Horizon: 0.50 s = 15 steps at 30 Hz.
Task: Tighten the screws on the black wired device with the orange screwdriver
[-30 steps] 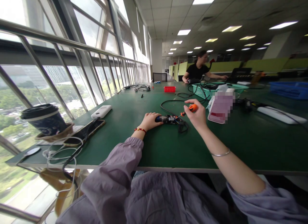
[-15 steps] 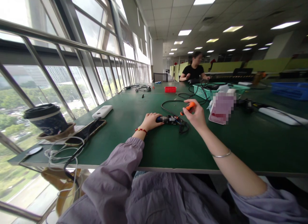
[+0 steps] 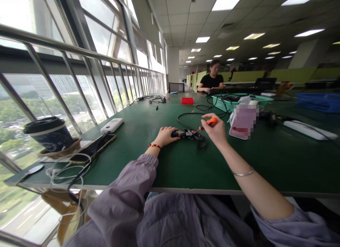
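Near left corner of the green tabletop (image 3: 170,169): lidded paper cup (image 3: 49,133), dark phone (image 3: 92,148) and tangled white cable (image 3: 63,169). Further along the left edge: white power bank (image 3: 112,125). Mid-table, well in from the near edge: left hand (image 3: 165,136) closed over the blue end of a small cabled device (image 3: 186,134), pressed to the tabletop; right hand (image 3: 216,128) gripping an orange-handled screwdriver (image 3: 209,123), tip angled down onto the device. Just right: blurred pink object (image 3: 243,121). Beyond: teal basket (image 3: 225,102), red tray (image 3: 187,101). Far edge: seated person (image 3: 211,80).
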### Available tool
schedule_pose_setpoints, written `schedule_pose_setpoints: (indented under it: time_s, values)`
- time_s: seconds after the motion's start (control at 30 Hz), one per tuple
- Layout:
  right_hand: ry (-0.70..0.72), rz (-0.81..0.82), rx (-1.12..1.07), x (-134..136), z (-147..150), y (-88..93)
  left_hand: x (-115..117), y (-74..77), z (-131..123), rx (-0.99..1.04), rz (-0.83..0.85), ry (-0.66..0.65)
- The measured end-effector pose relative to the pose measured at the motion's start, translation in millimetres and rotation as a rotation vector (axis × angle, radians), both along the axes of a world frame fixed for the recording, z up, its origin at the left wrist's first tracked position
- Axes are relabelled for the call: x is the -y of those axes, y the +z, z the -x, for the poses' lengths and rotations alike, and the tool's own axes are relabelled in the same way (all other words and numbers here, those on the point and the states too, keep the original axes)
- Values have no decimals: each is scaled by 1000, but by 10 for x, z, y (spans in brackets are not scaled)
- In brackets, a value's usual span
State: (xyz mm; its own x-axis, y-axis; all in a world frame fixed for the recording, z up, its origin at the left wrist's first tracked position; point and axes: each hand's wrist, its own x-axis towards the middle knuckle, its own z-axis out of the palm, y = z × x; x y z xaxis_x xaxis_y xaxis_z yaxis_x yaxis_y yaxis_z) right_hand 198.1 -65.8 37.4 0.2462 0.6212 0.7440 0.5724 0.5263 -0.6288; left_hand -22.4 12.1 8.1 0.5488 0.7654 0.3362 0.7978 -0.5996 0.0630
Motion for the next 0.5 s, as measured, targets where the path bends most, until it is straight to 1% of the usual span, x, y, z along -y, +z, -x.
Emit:
schedule_pose_setpoints:
  time_s: [0.1,0.2,0.27,0.37,0.5]
  values:
    - [3,-16,-21,2,3,-3,-1,1,0,0,3,-1]
    - [-34,33,-11,6,-2,0,-5,0,2,-2,9,4]
    - [-9,53,12,5,-8,3,-8,-1,4,-1,8,2]
    - [22,38,24,-6,-6,-3,-11,-2,6,0,2,-3]
    - [46,8,-35,-25,12,-23,-12,-6,9,2,-2,-5]
